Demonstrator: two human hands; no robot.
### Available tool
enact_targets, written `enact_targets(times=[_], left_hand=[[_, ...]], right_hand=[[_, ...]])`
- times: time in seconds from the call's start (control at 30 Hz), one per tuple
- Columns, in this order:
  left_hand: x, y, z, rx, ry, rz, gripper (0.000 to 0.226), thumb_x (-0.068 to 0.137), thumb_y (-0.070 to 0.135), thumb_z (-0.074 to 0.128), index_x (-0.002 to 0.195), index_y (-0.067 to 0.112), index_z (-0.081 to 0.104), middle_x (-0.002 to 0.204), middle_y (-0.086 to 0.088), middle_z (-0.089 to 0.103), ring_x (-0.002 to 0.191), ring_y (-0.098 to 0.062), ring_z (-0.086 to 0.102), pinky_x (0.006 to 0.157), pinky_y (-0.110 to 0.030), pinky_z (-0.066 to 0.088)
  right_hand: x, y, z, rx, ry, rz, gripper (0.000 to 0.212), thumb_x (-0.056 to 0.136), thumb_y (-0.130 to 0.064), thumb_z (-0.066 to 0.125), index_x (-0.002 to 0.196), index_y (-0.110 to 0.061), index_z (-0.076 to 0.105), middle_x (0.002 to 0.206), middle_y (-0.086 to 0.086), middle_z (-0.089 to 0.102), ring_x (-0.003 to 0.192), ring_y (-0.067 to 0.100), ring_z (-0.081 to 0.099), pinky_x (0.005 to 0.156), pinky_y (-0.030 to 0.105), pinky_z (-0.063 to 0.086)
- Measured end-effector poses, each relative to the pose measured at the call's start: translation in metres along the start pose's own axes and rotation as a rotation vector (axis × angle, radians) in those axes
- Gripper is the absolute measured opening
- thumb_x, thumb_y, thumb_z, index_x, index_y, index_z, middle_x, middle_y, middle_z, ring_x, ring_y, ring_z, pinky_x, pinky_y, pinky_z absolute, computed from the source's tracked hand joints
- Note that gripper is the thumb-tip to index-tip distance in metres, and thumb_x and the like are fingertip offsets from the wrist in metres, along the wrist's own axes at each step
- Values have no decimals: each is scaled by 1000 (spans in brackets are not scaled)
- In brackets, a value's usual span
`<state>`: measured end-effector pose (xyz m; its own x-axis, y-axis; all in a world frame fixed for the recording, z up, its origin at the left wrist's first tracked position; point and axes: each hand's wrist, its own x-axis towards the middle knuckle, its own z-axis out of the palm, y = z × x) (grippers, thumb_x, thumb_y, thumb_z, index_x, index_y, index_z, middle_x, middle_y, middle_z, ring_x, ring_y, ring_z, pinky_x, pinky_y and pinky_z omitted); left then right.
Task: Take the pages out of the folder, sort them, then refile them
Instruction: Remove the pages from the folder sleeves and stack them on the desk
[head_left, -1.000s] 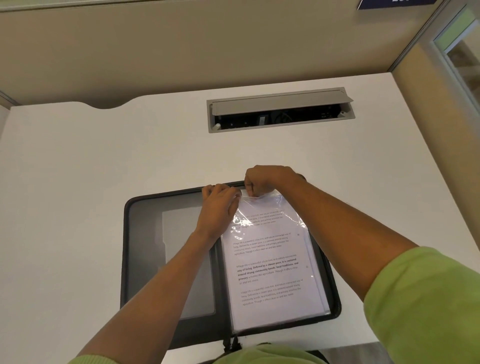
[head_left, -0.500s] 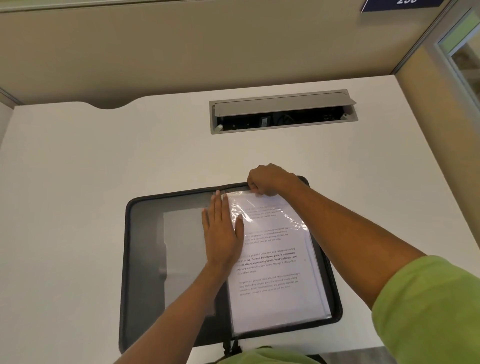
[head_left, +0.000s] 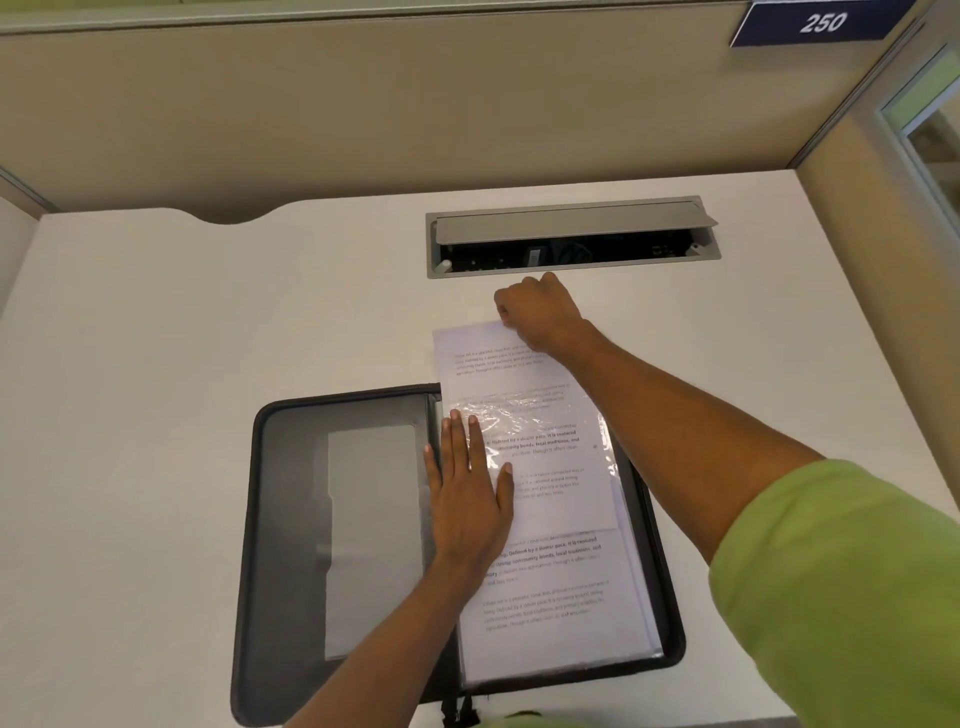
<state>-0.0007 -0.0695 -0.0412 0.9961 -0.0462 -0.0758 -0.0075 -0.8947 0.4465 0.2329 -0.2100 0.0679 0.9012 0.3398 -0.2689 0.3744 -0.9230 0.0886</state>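
Observation:
A black zip folder (head_left: 291, 519) lies open on the white desk. Its right half holds a stack of clear sleeves with printed pages (head_left: 561, 597). My left hand (head_left: 467, 493) lies flat, fingers spread, on the left edge of the top sleeve near the spine. My right hand (head_left: 540, 312) pinches the top edge of one printed page (head_left: 498, 374), which sticks out of the sleeve about halfway, past the folder's far edge. The folder's left half shows a grey mesh pocket (head_left: 374, 530) with a sheet inside.
A grey cable tray (head_left: 571, 223) with its lid raised is set into the white desk (head_left: 156, 338) just beyond my right hand. Beige partition walls close the back and right. A blue sign reading 250 (head_left: 821, 23) hangs top right.
My right hand has drawn the page up and away out of the sleeve toward the cable tray. My left hand went from pinching the sleeve top to lying flat on it.

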Motion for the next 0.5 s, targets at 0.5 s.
enact_targets(times=[0.5], left_hand=[[1,-1,5,46,21,13,76,109,53,27,167,16,-6,175,-5,-11,162,-20,-12,131,-50,-2]], right_hand=[[27,40,-143,119,452,-37,23,91,2,55,92,-20,61,89,3,69,84,26,58,96,39,37]])
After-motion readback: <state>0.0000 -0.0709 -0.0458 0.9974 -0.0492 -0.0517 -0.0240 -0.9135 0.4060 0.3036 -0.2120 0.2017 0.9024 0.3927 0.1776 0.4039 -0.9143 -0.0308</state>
